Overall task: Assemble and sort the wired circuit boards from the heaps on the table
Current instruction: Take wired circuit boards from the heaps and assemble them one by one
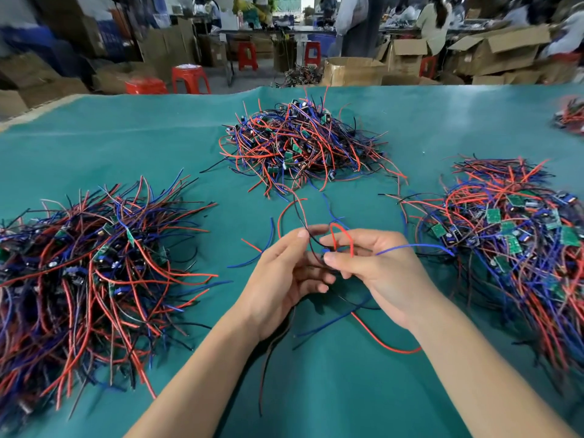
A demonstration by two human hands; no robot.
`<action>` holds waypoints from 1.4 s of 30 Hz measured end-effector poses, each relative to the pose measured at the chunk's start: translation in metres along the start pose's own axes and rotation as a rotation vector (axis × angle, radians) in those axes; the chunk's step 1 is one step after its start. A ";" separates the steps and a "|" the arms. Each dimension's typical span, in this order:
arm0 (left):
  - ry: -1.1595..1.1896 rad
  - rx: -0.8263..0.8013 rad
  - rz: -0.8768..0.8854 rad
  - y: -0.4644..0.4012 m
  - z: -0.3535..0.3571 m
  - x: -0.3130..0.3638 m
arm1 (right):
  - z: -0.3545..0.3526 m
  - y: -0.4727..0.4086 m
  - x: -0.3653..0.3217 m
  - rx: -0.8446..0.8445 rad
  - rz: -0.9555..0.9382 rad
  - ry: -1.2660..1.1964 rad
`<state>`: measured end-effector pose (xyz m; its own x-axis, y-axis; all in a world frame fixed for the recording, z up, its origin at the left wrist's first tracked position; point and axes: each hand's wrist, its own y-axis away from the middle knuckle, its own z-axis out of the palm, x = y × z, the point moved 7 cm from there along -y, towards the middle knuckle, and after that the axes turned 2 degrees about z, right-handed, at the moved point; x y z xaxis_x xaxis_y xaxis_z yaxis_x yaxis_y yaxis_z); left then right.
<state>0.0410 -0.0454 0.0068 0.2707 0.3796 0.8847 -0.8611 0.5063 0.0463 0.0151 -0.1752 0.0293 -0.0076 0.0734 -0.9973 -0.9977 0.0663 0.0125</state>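
Both hands, left hand (284, 273) and right hand (376, 267), pinch one red-blue-black wired board (328, 252); three big tangled wire heaps (297, 147) remain — we judge lots left.

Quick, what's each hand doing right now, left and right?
Left hand: fingers curled round the wired board, holding it.
Right hand: pinching the same wired board's wires.

setting: small electronics assembly workshop. large surface (442, 115) under green cloth, carrying three big heaps of wired circuit boards (303, 143) left, far centre, right. beyond the far edge: open cardboard boxes (493, 55), red plastic stools (190, 79), another bench with seated workers (434, 20), blurred. stock piled on the floor on all sides.
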 end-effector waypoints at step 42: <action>-0.034 0.000 0.012 0.003 -0.001 0.000 | -0.015 -0.002 0.004 0.257 -0.069 0.007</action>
<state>0.0391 -0.0435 0.0061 0.2451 0.3589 0.9006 -0.8641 0.5021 0.0351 0.0164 -0.1902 0.0240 0.0587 0.0532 -0.9969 -0.9460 0.3218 -0.0386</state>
